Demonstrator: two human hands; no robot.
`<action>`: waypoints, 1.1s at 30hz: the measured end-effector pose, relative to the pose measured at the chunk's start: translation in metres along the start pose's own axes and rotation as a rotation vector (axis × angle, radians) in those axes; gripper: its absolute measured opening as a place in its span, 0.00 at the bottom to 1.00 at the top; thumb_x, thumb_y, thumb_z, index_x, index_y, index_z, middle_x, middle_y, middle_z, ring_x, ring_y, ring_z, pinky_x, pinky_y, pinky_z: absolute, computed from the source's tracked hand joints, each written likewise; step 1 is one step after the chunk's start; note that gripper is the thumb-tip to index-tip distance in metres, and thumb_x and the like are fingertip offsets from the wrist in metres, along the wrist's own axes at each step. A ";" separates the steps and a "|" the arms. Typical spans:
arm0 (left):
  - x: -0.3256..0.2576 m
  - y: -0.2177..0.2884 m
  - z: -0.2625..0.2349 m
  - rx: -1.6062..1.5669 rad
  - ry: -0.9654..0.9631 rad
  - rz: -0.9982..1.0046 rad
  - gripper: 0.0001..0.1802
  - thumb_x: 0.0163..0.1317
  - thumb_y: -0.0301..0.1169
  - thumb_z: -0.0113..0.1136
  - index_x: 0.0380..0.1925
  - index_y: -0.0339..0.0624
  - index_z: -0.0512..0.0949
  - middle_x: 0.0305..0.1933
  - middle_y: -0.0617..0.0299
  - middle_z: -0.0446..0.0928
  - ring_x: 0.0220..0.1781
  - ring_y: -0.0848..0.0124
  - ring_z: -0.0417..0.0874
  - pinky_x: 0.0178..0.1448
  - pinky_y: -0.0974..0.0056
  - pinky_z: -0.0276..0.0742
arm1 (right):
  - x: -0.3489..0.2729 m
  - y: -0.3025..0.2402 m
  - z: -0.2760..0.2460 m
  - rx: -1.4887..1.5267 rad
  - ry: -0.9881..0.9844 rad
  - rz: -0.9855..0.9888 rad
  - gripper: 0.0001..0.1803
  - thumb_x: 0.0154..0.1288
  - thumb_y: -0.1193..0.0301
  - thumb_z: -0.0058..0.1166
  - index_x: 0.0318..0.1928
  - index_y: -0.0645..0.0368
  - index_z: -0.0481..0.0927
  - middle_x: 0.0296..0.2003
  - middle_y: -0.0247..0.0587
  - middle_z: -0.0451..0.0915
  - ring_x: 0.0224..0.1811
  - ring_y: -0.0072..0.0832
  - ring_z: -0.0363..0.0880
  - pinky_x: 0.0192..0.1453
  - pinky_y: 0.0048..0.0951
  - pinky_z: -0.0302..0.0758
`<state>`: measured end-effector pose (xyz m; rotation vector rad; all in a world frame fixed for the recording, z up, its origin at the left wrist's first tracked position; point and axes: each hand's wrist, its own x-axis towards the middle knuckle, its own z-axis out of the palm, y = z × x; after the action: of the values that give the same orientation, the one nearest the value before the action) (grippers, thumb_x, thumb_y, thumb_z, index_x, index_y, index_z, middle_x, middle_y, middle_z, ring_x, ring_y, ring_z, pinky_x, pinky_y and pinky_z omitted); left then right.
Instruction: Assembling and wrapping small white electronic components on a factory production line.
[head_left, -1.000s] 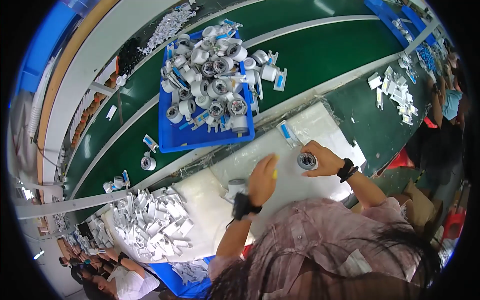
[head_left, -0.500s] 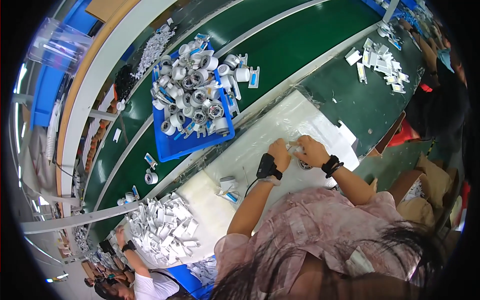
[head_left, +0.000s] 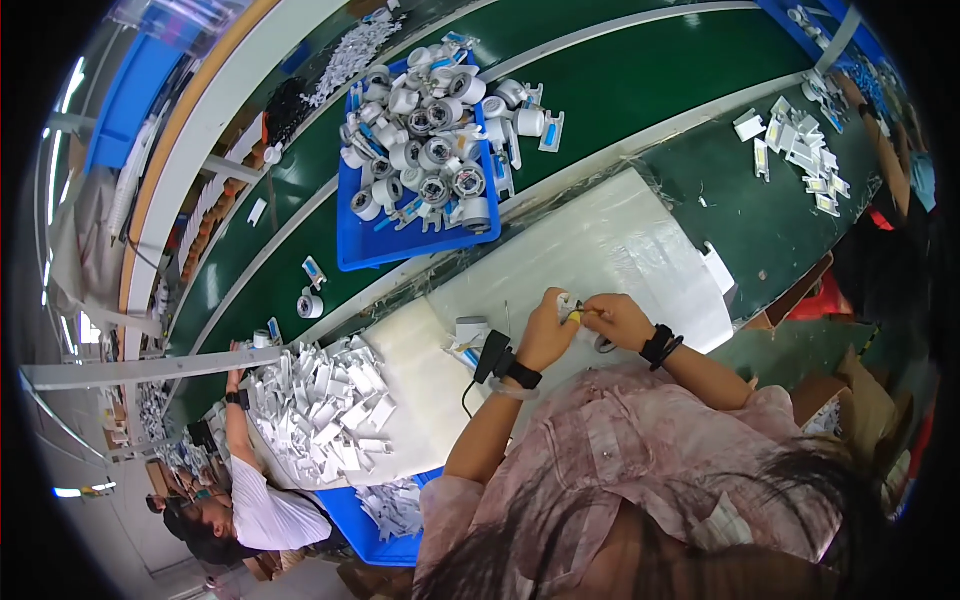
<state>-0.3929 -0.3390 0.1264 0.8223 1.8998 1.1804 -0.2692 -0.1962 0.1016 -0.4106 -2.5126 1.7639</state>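
Above the white-covered work surface [head_left: 640, 230], my two hands come together. My left hand [head_left: 545, 335] is closed around a small white part [head_left: 565, 302], and something yellowish shows by its fingertips. My right hand [head_left: 622, 322] pinches at that part from the right; what its fingers grip is too small and covered to name. A round part [head_left: 605, 344] shows partly beneath my right hand. Left of my left wrist lie a white cylindrical housing [head_left: 470, 328] and a piece with a blue strip [head_left: 468, 355]. A thin rod [head_left: 507, 318] lies near them.
A blue bin [head_left: 375, 250] heaped with white round housings stands beyond the surface by the green conveyor [head_left: 620, 90]. Loose white pieces [head_left: 325, 405] pile up at left, and more white pieces [head_left: 800, 145] lie at far right. A co-worker [head_left: 265, 505] reaches in at lower left.
The view has shifted, moving the surroundings in the picture. My hands have drawn nearer to me; the left has turned so the small white part shows at its fingertips.
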 end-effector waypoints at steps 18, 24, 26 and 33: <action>-0.074 0.061 -0.013 -0.827 0.026 -0.106 0.18 0.68 0.27 0.43 0.58 0.38 0.62 0.33 0.58 0.73 0.25 0.74 0.74 0.24 0.69 0.73 | -0.041 -0.101 -0.005 0.093 0.271 -0.355 0.07 0.58 0.81 0.58 0.39 0.62 0.80 0.33 0.43 0.79 0.34 0.37 0.81 0.44 0.33 0.77; -0.086 0.069 -0.010 -0.711 -0.018 0.039 0.24 0.61 0.23 0.44 0.59 0.36 0.62 0.37 0.58 0.74 0.30 0.73 0.76 0.33 0.70 0.73 | -0.041 -0.107 -0.008 -0.046 0.367 -0.521 0.11 0.54 0.82 0.62 0.39 0.61 0.80 0.31 0.42 0.79 0.33 0.35 0.79 0.37 0.30 0.75; -0.089 0.074 -0.010 -0.704 -0.007 0.058 0.24 0.61 0.22 0.44 0.59 0.36 0.61 0.37 0.58 0.74 0.32 0.73 0.76 0.35 0.70 0.73 | -0.039 -0.110 -0.009 -0.111 0.363 -0.652 0.11 0.52 0.81 0.64 0.38 0.60 0.80 0.32 0.42 0.80 0.33 0.36 0.79 0.38 0.33 0.74; -0.096 0.080 -0.009 -0.575 0.023 0.084 0.22 0.60 0.18 0.45 0.57 0.37 0.62 0.40 0.59 0.73 0.35 0.75 0.75 0.38 0.71 0.74 | -0.040 -0.106 -0.005 -0.167 0.409 -0.685 0.13 0.48 0.80 0.67 0.37 0.57 0.82 0.36 0.39 0.76 0.37 0.38 0.74 0.42 0.35 0.72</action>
<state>-0.3400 -0.3914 0.2267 0.5704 1.4299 1.6797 -0.2496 -0.2352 0.2063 0.0862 -2.1401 1.0909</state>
